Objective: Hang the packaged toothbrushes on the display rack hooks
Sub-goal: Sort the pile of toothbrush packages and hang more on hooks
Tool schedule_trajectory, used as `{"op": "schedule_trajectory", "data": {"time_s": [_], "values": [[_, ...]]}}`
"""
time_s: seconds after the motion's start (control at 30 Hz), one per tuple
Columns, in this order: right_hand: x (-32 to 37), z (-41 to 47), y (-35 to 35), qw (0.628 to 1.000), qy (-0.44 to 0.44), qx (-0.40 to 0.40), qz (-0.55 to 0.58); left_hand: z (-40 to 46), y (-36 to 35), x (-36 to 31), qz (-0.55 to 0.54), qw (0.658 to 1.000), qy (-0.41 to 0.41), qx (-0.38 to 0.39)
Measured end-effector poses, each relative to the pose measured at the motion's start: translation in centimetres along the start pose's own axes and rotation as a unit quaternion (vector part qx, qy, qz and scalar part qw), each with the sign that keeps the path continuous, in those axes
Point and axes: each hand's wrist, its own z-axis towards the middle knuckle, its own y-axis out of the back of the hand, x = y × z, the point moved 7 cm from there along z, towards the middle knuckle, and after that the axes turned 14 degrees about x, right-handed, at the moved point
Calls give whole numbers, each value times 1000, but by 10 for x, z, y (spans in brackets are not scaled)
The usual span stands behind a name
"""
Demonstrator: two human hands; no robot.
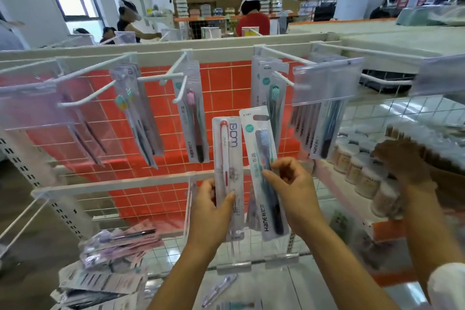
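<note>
Below the rack hooks [176, 75], left hand [214, 211] and right hand [289, 191] are each pinching a light, seemingly slippery toothbrush pack [261, 158] mid-card.

— What are the packs made of?
— The white toothbrush pack [227, 158] and the blue toothbrush pack [264, 166] are glossy clear plastic over printed card; the brush handles look like smooth plastic.
— And the rack?
— The hooks [161, 78] are white-coated metal wire with a smooth finish; the wire grid [226, 78] matches. The price-tag holders [327, 81] are clear, shiny plastic. The red backing [163, 133] looks matt.
</note>
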Motion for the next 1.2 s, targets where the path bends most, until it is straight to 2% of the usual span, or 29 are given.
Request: {"op": "schedule_trajectory", "data": {"time_s": [0.53, 0.73, 0.97, 1.2], "values": [[16, 11, 80, 996, 64, -51, -44, 17, -69, -12, 22, 1000, -14, -7], [19, 11, 89, 995, 77, -41, -51, 22, -85, -11, 27, 1000, -1, -14], [18, 13, 106, 997, 52, -33, -42, 23, -103, -15, 32, 999, -13, -7], [30, 6, 118, 992, 112, -29, -56, 25, -117, -14, 22, 1000, -2, -17]]}}
